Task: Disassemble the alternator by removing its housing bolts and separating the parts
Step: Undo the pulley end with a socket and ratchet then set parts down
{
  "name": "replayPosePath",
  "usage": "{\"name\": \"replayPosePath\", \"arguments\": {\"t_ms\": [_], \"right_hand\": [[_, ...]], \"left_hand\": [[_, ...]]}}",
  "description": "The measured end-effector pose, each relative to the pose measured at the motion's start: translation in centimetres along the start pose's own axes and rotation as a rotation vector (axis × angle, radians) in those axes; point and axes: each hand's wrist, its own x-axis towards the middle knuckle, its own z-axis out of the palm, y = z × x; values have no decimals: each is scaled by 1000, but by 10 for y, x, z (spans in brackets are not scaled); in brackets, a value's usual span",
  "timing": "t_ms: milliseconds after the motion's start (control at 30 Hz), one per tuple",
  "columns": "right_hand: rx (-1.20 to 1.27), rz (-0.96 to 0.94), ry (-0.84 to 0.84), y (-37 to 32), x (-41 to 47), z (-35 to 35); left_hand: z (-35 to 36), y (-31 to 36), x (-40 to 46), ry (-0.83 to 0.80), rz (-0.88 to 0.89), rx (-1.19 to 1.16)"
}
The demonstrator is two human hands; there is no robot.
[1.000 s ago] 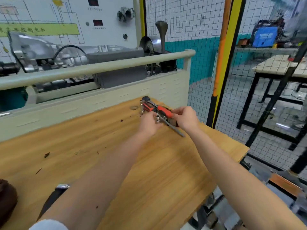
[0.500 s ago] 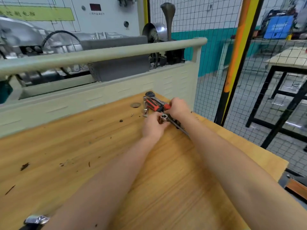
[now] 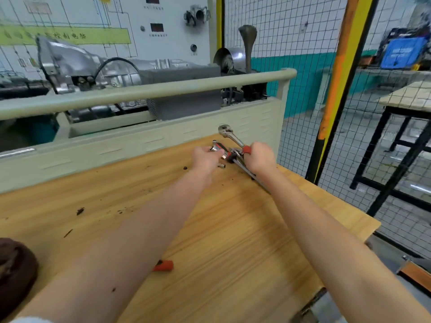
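From the head camera, both arms reach to the far right corner of the wooden worktop (image 3: pixel 210 229), where a small heap of tools lies. The right hand (image 3: pixel 260 157) is curled round the red grip of a ratchet wrench (image 3: pixel 231 135), whose shiny head points up and away toward the worktop's back edge. The left hand (image 3: pixel 205 157) pinches a small shiny socket (image 3: pixel 215 148) between thumb and fingertips, just beside the wrench. A second loose socket (image 3: pixel 222 166) sits on the wood under the hands, and a long steel bar (image 3: pixel 247 170) runs out from the heap under the right wrist. Near the front edge a red tool handle (image 3: pixel 164 265) pokes out from under the left forearm. The alternator itself cannot be clearly made out; a dark round object (image 3: pixel 16 269) at the front left edge may be part of it. This looks like tool preparation, before any bolt is turned. Next, the socket likely needs lining up and pressing onto the wrench's drive.
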Motion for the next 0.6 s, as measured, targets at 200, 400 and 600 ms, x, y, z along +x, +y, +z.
{"name": "replayPosePath", "arguments": {"t_ms": [200, 400, 600], "right_hand": [[736, 94, -19, -38, -88, -41], [1232, -19, -218, -104, -213, -76], [1434, -151, -574, -164, -317, -79]], "left_hand": [[-57, 42, -73, 28, -45, -283], [-150, 63, -156, 71, -57, -493], [-247, 62, -247, -43, 66, -588]]}}
